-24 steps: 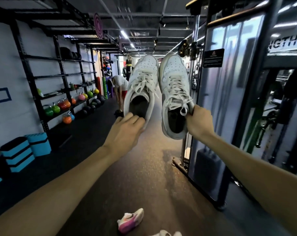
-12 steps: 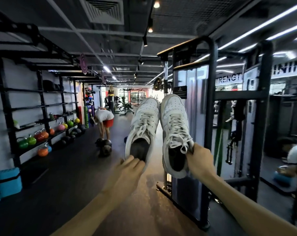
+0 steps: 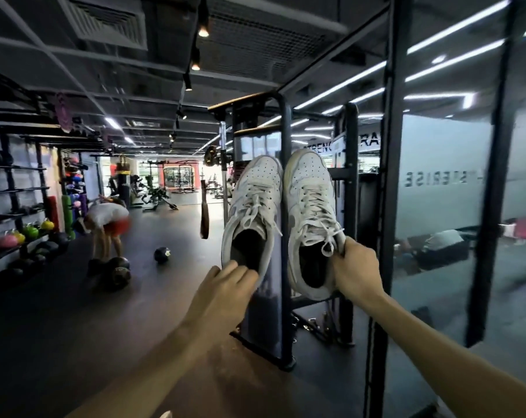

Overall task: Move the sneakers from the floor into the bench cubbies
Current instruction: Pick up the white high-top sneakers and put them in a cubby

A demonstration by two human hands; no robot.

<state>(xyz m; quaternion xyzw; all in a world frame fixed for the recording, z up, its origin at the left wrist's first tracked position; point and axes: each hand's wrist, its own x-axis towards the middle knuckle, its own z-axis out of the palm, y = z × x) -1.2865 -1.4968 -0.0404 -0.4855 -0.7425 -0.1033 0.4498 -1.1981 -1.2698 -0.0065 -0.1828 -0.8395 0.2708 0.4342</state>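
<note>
Two white sneakers hang side by side in mid-air at the centre of the frame, toes pointing up and away, openings facing the camera. The left hand (image 3: 225,285) grips the left sneaker (image 3: 252,212) at its heel, fingers curled over the back rim into the opening. The right hand (image 3: 353,270) pinches the right sneaker (image 3: 311,218) at the right side of its collar, just below the loose lace ends. The two shoes touch or nearly touch along their inner sides.

Directly behind them stands a black-framed weight machine (image 3: 282,236) on the dark floor (image 3: 74,327). At the left edge, a rack (image 3: 17,212) carries coloured kettlebells (image 3: 32,230). In the left middle, a person bent forward (image 3: 107,221) stands over dark balls, and another ball (image 3: 162,254) lies nearby. A frosted glass wall (image 3: 445,176) fills the right side.
</note>
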